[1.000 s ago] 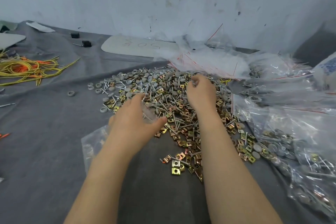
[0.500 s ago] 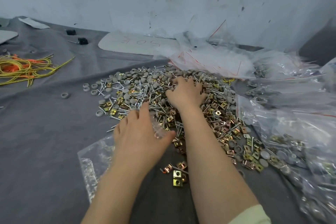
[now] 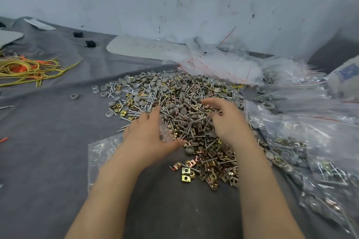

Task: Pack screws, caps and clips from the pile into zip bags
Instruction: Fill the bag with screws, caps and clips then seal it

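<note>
We see a loose pile (image 3: 180, 103) of silver screws, grey round caps and brass-coloured square clips on the grey cloth-covered surface (image 3: 48, 141). At the pile's near left edge the left hand (image 3: 149, 137) arches over the raised mouth of a clear plastic zip bag (image 3: 101, 153), gripping the film between spread thumb and fingers. The rest of the bag lies flat beneath the forearm. The right hand (image 3: 227, 120) hovers over the pile's middle, fingers curled downward — we cannot tell whether it holds anything. Right of the pile lie filled clear bags (image 3: 291, 151); far left of it, tangled yellow and orange cords (image 3: 25, 68).
</note>
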A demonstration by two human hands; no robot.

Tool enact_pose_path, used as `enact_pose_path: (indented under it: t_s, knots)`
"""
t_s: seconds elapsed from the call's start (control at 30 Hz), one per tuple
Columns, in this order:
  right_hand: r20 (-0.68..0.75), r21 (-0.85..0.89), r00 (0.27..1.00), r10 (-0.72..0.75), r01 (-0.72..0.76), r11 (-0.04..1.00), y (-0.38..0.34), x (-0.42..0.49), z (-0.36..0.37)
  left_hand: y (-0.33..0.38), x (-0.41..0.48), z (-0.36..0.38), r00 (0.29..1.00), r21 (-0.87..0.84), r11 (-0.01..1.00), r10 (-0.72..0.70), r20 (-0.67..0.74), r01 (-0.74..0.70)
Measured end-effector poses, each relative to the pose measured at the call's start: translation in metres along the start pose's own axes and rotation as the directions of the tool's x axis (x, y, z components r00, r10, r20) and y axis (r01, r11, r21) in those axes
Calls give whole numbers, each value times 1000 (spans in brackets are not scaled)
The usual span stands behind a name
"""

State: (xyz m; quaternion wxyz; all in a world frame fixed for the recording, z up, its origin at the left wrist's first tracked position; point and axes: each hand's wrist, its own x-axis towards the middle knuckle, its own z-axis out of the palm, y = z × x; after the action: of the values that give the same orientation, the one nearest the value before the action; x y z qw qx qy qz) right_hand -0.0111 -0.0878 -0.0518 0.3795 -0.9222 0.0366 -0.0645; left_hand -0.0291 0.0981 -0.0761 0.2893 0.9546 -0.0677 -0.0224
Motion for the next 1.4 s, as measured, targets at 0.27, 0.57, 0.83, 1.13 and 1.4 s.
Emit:
enact_pose_path:
  t_s: [0.27,0.57,0.83,1.13,1.4]
  knots:
    - [-262,-58,963,65,-83,995,16,-5,13,-1,-3,8,997,-35,997,67,-46,-69]
    - [-135,-301,987,-85,41,953,4,-4,43,1,-3,11,990,-79,995,42,-131,-53]
    - [-281,-110,960,7,-39,993,6,-2,48,0,0,16,995,-28,999,24,-101,-27]
    - [-331,261,937,112,-23,965,14,-2,36,1,1,16,995,-45,999,23,-93,-27]
    - [-327,393,944,-40,174,903,1,-11,38,2,2,18,992,-47,998,27,-120,-33]
